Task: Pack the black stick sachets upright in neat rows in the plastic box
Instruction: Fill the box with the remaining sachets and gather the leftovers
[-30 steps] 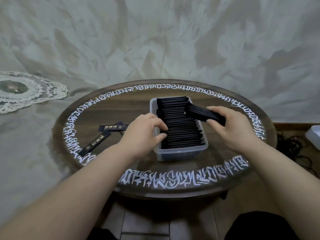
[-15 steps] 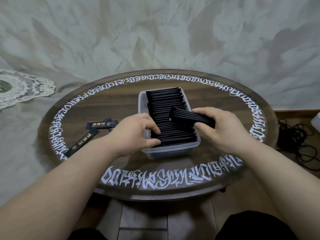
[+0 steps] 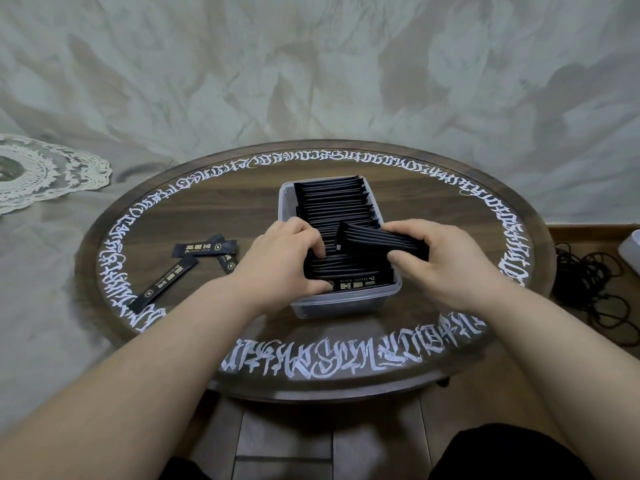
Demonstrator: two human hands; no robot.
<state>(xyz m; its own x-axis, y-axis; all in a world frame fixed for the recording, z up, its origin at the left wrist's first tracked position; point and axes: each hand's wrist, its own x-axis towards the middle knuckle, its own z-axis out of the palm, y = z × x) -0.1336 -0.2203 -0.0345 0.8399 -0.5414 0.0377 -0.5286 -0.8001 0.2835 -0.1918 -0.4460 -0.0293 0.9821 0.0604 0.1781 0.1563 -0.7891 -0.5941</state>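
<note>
Black sachets [image 3: 332, 209] stand packed in your box [image 3: 346, 306]; your right hand [image 3: 446, 265] grips a bundle [image 3: 377, 239] above them, your left hand [image 3: 280, 261] pinches the near row.

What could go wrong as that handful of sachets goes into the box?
1. The right hand grips the bundle of sachets by one end only, so the free end could fan out and land crooked across the packed rows.
2. The left hand seems to be holding a gap in the rows near the plastic box front; letting go early may tip sachets over.
3. The loose sachets on the table could be forgotten.
</note>
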